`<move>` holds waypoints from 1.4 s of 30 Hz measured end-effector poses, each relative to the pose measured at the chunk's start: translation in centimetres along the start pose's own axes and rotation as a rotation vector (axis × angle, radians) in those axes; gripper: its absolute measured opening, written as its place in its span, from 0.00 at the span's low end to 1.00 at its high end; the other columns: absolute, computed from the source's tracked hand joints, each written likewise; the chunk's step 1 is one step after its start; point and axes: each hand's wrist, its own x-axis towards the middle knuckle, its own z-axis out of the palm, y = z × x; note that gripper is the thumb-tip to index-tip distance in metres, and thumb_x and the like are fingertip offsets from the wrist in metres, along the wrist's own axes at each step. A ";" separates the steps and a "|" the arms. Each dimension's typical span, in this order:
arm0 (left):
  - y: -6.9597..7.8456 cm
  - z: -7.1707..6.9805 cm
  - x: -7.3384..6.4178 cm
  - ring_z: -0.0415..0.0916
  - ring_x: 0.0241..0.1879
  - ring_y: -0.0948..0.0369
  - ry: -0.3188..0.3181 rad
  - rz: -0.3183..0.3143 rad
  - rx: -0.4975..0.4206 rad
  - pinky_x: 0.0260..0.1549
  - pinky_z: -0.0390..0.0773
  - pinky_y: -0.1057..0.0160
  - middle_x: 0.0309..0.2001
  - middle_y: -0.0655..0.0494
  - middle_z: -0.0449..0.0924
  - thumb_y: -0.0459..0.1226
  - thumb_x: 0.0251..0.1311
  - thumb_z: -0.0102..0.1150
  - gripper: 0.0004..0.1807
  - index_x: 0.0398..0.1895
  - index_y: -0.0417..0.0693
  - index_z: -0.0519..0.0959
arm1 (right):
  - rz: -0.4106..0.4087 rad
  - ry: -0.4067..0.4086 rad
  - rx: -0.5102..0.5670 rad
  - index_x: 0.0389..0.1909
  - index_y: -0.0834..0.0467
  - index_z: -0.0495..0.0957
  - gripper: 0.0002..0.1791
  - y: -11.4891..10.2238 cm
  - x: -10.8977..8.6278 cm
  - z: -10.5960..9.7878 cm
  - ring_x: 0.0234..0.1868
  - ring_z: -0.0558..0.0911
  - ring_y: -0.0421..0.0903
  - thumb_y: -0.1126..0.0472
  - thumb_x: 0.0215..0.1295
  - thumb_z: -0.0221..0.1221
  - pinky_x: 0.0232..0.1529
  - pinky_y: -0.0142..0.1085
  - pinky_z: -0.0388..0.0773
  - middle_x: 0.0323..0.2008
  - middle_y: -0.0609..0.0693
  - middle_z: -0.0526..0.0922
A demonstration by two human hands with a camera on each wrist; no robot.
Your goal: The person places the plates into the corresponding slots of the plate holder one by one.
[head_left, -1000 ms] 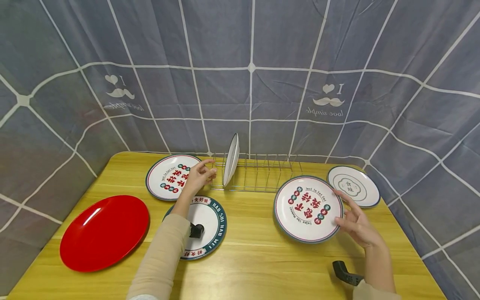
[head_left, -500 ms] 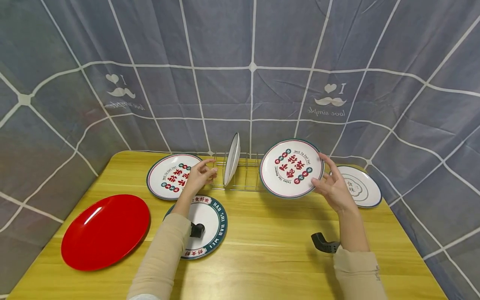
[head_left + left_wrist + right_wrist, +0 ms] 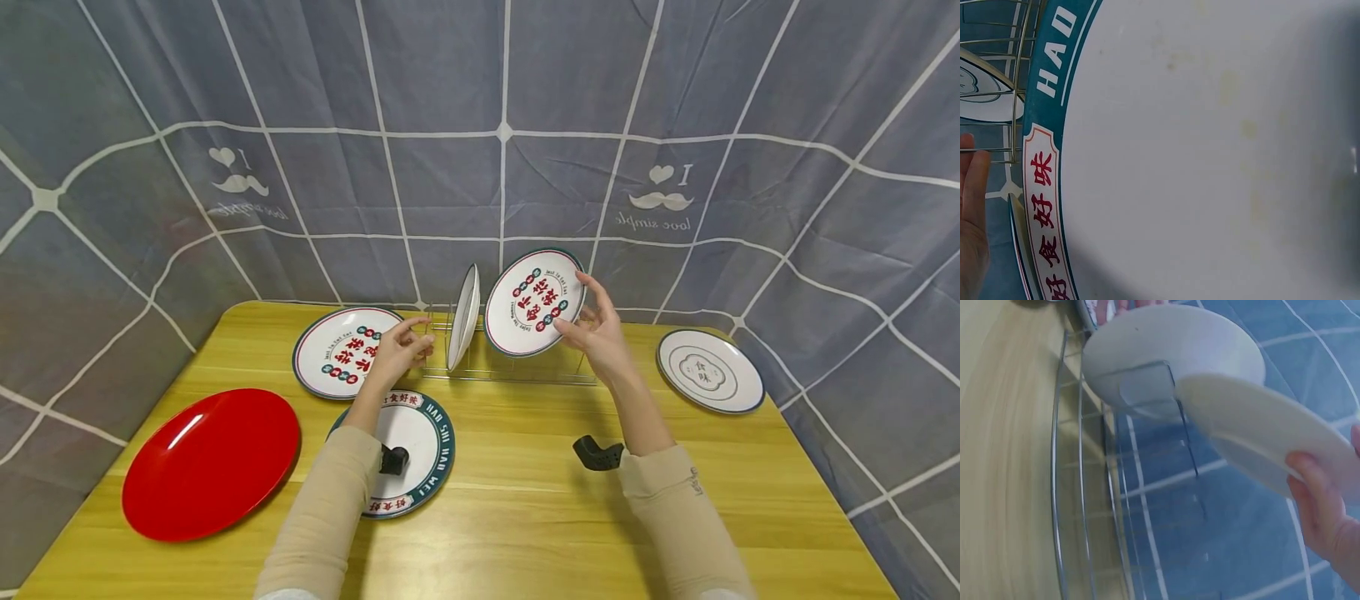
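My right hand (image 3: 600,333) pinches the right rim of a white plate with red characters (image 3: 534,302), thumb on its face. The plate is tilted, raised over the wire dish rack (image 3: 517,379); in the right wrist view the pale back of this held plate (image 3: 1272,434) shows. Another plate (image 3: 464,317) stands on edge in the rack's left part. My left hand (image 3: 396,354) grips the rack's left end, and in the left wrist view the fingers (image 3: 975,181) meet its wire. Close by that hand lie a red-lettered plate (image 3: 337,354) and a green-rimmed plate (image 3: 427,450), both partly hidden by my arm.
A large red oval plate (image 3: 210,467) lies at the table's left. At the right lies a white plate with a grey emblem (image 3: 711,371). A grey checked curtain (image 3: 450,183) hangs behind the wooden table (image 3: 517,517). Black camera pieces show at both wrists.
My right hand has carried the plate left and up from the right side of the table to over the rack, tilting it more upright. The left hand has stayed at the rack's end.
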 end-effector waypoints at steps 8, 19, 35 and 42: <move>-1.3 -0.2 0.7 0.76 0.35 0.43 -0.004 0.022 0.011 0.39 0.75 0.40 0.31 0.30 0.71 0.31 0.60 0.56 0.20 0.56 0.38 0.70 | -0.073 0.021 -0.211 0.68 0.51 0.54 0.44 0.9 1.7 3.2 0.37 0.78 0.46 0.78 0.52 0.60 0.33 0.32 0.81 0.48 0.65 0.65; -2.2 -0.3 0.9 0.77 0.32 0.52 -0.015 0.051 0.043 0.36 0.78 0.45 0.24 0.51 0.71 0.33 0.61 0.55 0.18 0.54 0.40 0.70 | -0.175 0.032 -0.526 0.65 0.52 0.59 0.43 2.0 2.8 6.5 0.43 0.77 0.63 0.72 0.48 0.66 0.39 0.46 0.79 0.49 0.68 0.69; 0.1 0.0 -0.3 0.76 0.34 0.48 -0.038 0.021 0.030 0.39 0.76 0.41 0.27 0.37 0.70 0.29 0.61 0.53 0.18 0.54 0.35 0.69 | -0.189 0.021 -0.648 0.63 0.53 0.62 0.42 6.0 2.1 7.9 0.45 0.73 0.57 0.68 0.46 0.69 0.42 0.46 0.76 0.51 0.65 0.67; 0.1 0.0 -0.2 0.76 0.35 0.46 -0.037 0.019 0.040 0.36 0.77 0.46 0.26 0.42 0.72 0.29 0.61 0.53 0.18 0.54 0.35 0.69 | -0.166 0.023 -0.651 0.64 0.50 0.61 0.42 6.6 2.0 7.9 0.46 0.74 0.57 0.67 0.47 0.68 0.45 0.45 0.77 0.49 0.64 0.65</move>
